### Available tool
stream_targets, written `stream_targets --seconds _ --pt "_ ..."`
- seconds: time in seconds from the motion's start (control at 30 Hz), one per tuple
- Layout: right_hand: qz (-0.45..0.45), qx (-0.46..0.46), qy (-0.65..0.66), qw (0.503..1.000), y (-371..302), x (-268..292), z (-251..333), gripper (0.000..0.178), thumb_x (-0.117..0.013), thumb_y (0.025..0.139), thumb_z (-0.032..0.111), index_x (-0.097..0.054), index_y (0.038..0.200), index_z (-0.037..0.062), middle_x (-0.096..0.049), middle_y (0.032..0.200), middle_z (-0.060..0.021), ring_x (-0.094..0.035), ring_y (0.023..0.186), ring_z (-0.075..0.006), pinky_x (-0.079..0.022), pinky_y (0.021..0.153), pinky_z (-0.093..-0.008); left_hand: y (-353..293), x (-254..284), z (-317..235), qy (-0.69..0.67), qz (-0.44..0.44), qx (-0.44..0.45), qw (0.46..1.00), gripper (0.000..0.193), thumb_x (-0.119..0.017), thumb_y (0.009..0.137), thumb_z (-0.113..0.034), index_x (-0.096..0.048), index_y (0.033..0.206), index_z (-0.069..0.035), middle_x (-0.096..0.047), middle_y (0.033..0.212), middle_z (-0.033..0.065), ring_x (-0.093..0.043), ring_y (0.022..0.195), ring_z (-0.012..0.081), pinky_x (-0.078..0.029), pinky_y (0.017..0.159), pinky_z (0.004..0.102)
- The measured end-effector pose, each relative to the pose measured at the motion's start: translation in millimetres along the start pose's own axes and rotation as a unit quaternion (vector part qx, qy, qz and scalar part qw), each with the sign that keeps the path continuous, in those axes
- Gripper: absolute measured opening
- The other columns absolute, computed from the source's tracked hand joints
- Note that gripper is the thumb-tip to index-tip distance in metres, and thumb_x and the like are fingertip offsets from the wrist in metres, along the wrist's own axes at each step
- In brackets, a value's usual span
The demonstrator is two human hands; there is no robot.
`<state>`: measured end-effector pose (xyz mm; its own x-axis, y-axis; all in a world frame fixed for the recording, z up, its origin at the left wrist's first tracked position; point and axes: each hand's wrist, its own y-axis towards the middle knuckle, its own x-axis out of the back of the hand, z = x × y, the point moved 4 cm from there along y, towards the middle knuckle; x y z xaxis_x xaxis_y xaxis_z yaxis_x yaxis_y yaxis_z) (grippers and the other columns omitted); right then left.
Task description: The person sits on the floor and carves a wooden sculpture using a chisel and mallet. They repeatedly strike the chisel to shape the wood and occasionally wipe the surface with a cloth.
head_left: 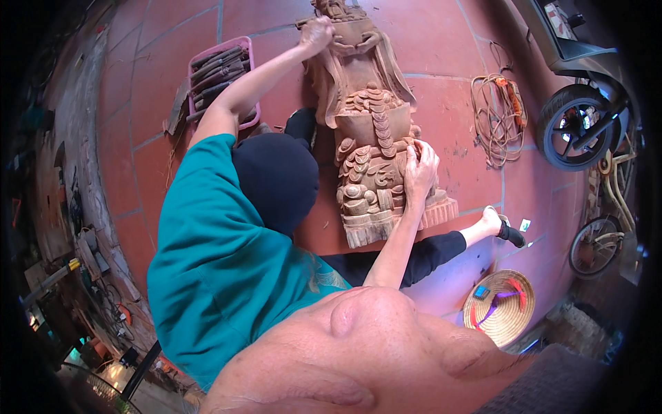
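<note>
A carved wooden statue [365, 114] lies on its back on the floor in front of me, its head at the far end. Carved hands, robe folds and heaps of coins show on it. My left hand [317, 36] is closed at the statue's upper left side, by the shoulder, and seems to grip its edge. Lower down, my right hand [422, 169] rests on the right side of the carved coins, fingers bent and pressed together. Whatever may be between those fingertips is hidden. The statue's base [369, 228] points toward me.
Left of the statue stands a pink basket [191, 72] of wooden-handled tools [219, 77]. To the right lie a coiled cord [486, 127] with an orange end, a motorbike wheel [576, 127] and a bicycle wheel [594, 247]. A woven conical hat [507, 324] sits beside my outstretched leg [434, 259].
</note>
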<state>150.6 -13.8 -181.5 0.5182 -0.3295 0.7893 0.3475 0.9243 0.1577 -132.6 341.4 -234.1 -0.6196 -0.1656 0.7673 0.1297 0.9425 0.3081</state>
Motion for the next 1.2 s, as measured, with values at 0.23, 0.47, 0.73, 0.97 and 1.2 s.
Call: stream_targets --seconds 0.23,0.47,0.73,0.97,1.2 --pt "-0.003 0.007 0.007 1.0 -0.2 -0.3 -0.7 0.025 -0.065 0.095 0.021 -0.066 0.116 0.0068 -0.065 0.119 -0.0087 -0.057 0.115 -0.0308 -0.046 0.098 -0.0426 6.3 15.5 20.5 -0.124 -0.02 0.079 0.989 0.021 -0.07 0.084 -0.025 -0.075 0.093 -0.007 -0.075 0.092 0.016 -0.072 0.089 0.0318 -0.054 0.082 0.0433" --pt "0.002 0.001 -0.002 1.0 -2.0 1.1 2.1 0.025 -0.065 0.095 0.02 -0.066 0.116 0.0063 -0.065 0.118 -0.0092 -0.056 0.115 -0.031 -0.046 0.099 -0.0421 -2.3 0.9 -5.9 -0.075 0.065 -0.003 0.995 0.022 -0.069 0.08 -0.025 -0.076 0.089 -0.006 -0.073 0.089 0.0203 -0.072 0.088 0.0359 -0.056 0.082 0.0443" --pt "-0.001 0.008 -0.004 1.0 1.4 -1.0 1.3 0.025 -0.066 0.094 0.019 -0.066 0.115 0.0061 -0.066 0.117 -0.0086 -0.057 0.115 -0.031 -0.047 0.098 -0.0426 4.9 -12.8 -0.6 0.018 0.007 -0.003 1.0 0.024 -0.067 0.083 -0.025 -0.072 0.092 -0.003 -0.072 0.088 0.0193 -0.072 0.086 0.0361 -0.056 0.08 0.0449" --pt "-0.003 0.007 0.01 1.0 1.4 1.5 4.7 0.025 -0.066 0.094 0.021 -0.066 0.115 0.0072 -0.066 0.116 -0.0082 -0.057 0.115 -0.0308 -0.046 0.098 -0.0428 13.7 12.7 -1.9 -0.024 -0.01 0.033 0.999 0.022 -0.064 0.084 -0.023 -0.071 0.09 -0.004 -0.073 0.09 0.0199 -0.072 0.087 0.035 -0.055 0.082 0.0471" --pt "-0.012 0.017 0.004 1.0 -0.4 -2.9 -1.9 0.025 -0.066 0.093 0.02 -0.066 0.115 0.0077 -0.066 0.116 -0.0081 -0.057 0.115 -0.0305 -0.046 0.098 -0.0428 9.3 10.8 -19.0 -0.006 0.036 -0.056 0.998 0.02 -0.06 0.082 -0.016 -0.072 0.089 -0.002 -0.072 0.088 0.0225 -0.071 0.089 0.0396 -0.057 0.083 0.0483"
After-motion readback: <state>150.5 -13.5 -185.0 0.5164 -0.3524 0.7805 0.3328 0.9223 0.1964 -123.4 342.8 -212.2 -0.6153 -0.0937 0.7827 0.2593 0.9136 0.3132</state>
